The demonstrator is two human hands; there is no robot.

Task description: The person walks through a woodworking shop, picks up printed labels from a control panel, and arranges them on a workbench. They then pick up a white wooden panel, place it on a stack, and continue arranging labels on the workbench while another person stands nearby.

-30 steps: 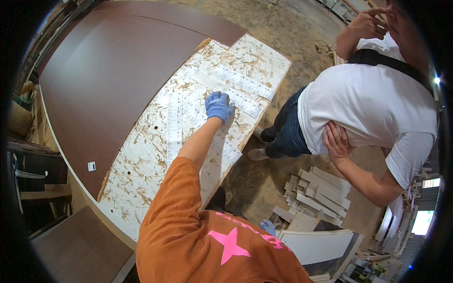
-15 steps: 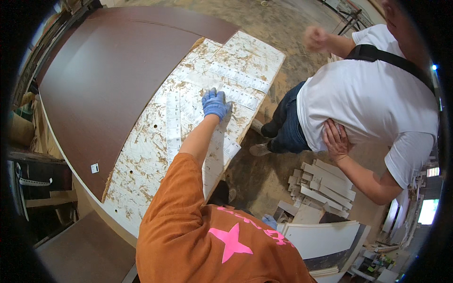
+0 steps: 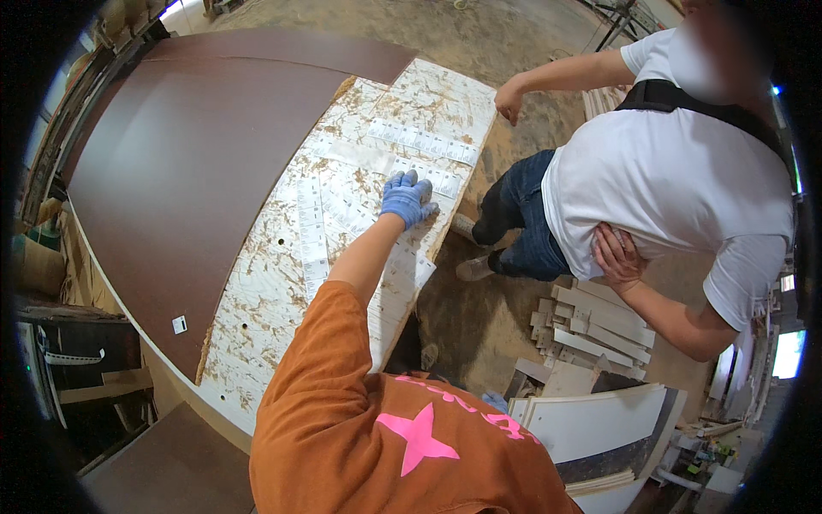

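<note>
My left hand (image 3: 408, 200), in a blue glove, lies on the worn white board (image 3: 248, 334) with its fingers spread. It touches the near end of a short strip of printed white labels (image 3: 441, 182). Other label strips lie around it: a long one (image 3: 312, 227) to the left and another (image 3: 424, 140) farther off. A further white label sheet (image 3: 411, 267) lies on the near side of my wrist, partly behind my arm. Of my right hand (image 3: 494, 401) only a bit of blue glove shows past my shirt; its fingers are hidden.
A large dark brown panel (image 3: 188, 180) covers the left of the board, with one small label (image 3: 179, 325) on it. A person in a white shirt (image 3: 659, 180) stands at the right. Cut board strips (image 3: 599, 325) and leaning white panels (image 3: 595, 424) are on the floor.
My left hand has slid a little to the right and nearer across the labels. The other person's outstretched hand has come down and left, toward the board's far corner. The view has shifted slightly.
</note>
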